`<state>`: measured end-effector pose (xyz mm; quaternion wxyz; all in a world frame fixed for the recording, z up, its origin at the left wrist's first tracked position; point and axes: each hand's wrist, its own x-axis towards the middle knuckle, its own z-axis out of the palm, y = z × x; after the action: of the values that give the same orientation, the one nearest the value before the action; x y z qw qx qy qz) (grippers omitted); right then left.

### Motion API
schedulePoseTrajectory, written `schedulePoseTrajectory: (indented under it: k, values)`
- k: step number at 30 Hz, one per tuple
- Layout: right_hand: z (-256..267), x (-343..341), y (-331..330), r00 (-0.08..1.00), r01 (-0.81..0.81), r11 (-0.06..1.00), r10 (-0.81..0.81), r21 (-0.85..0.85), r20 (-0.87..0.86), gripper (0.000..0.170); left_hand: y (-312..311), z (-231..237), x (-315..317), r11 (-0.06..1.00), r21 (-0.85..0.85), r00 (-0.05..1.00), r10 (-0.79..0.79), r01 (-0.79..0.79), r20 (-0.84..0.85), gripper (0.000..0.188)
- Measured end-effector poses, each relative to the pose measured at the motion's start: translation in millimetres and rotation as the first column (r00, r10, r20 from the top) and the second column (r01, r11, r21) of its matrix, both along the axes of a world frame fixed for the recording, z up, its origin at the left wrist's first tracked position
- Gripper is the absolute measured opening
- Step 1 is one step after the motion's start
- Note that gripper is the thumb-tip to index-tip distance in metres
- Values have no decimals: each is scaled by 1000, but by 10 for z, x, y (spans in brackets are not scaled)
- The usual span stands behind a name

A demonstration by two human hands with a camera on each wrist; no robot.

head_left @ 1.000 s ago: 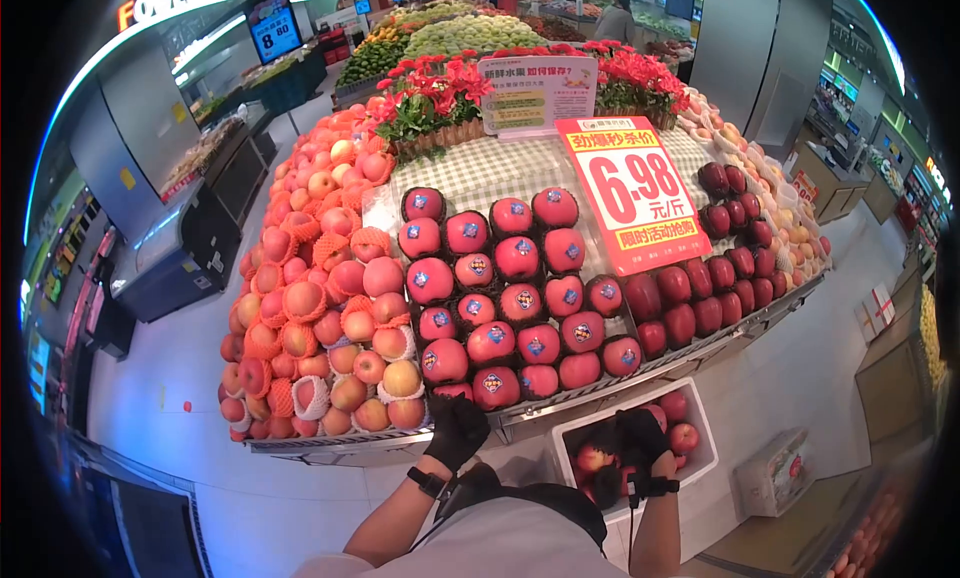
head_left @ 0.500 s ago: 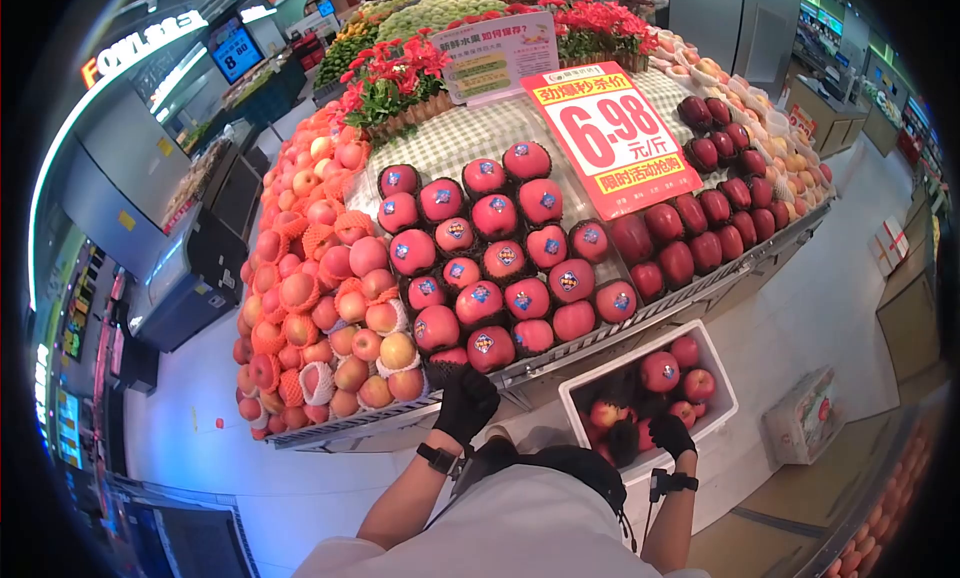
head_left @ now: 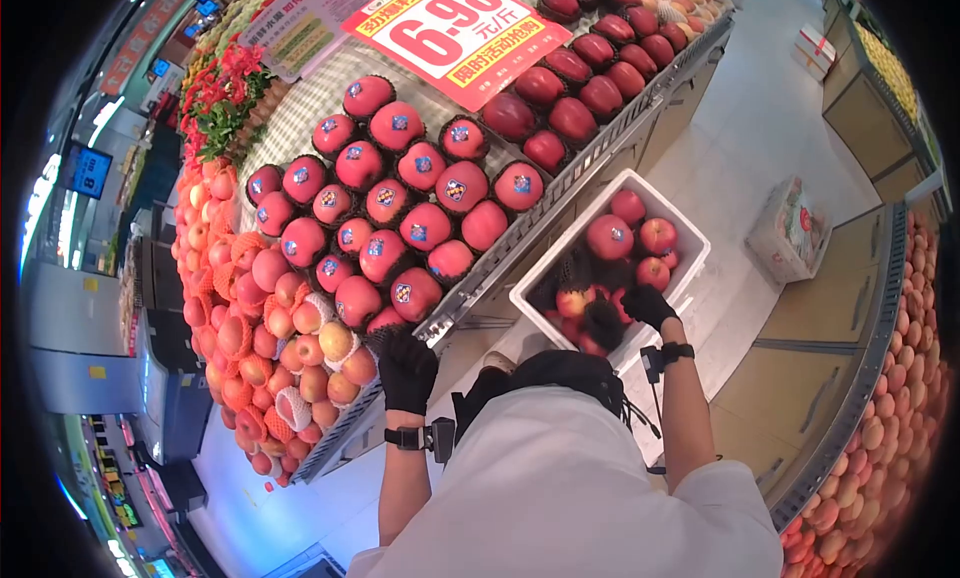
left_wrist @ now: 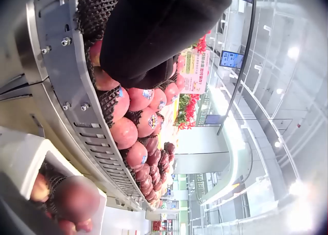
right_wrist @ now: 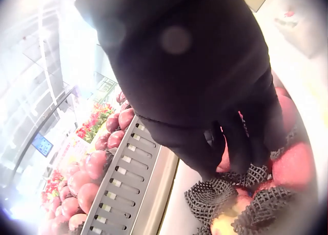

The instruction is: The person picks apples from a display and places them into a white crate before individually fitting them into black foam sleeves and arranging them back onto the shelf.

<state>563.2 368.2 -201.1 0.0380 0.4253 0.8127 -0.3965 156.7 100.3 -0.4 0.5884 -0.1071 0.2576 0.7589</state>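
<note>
In the head view my black-gloved left hand is at the display's front edge, beside the lowest stickered apples. The left wrist view has its bent fingers over a red apple at the rail; I cannot tell whether they grip it. My gloved right hand reaches into the white foam box. Seen from the right wrist, its fingers point down around a red apple, with red showing through the finger gaps. Black foam netting lies at the fingertips, and another red apple sits beside them.
A slotted metal rail fronts the display. Loose apples, some in orange foam nets, are heaped left; dark red apples sit in rows under the price sign. A wrapped white box stands on the floor to the right.
The head view has turned and tilted down, so the display appears rotated. The right hand has moved from inside the box to its near edge and back over the apples. The left hand stays at the display edge.
</note>
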Motion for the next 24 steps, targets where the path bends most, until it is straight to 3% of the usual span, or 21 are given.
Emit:
schedulePoseTrajectory:
  k: [2,4,6,8,10,13,19,24]
  values:
    - [-13,-92,-51,970,240,940,-240,-244,30,21,-166,-695,-275,998,64,995,7,-1,-101,34]
    - [-12,-174,-86,978,208,957,-205,-201,33,24,-210,-713,-254,999,35,987,14,-8,-160,33]
    - [-188,-178,-72,989,136,983,-128,-127,68,26,7,5,38,996,-83,984,10,-26,-179,33]
    - [-696,-151,-30,989,14,1000,-10,-27,145,29,-29,-13,11,1000,-2,995,-4,3,-98,30]
    - [-478,-246,-65,974,28,994,-4,-103,228,39,-76,-77,-24,991,126,999,-30,34,-37,24]
    - [-418,-336,-96,974,17,998,-2,-64,226,46,-78,-41,-13,999,44,999,17,-19,33,25]
    - [-317,-397,36,980,113,993,-117,32,160,61,-98,6,51,994,106,994,26,-37,102,27]
    - [-94,-546,338,946,298,932,-317,206,66,74,-107,-31,106,999,-10,998,52,-52,-23,24]
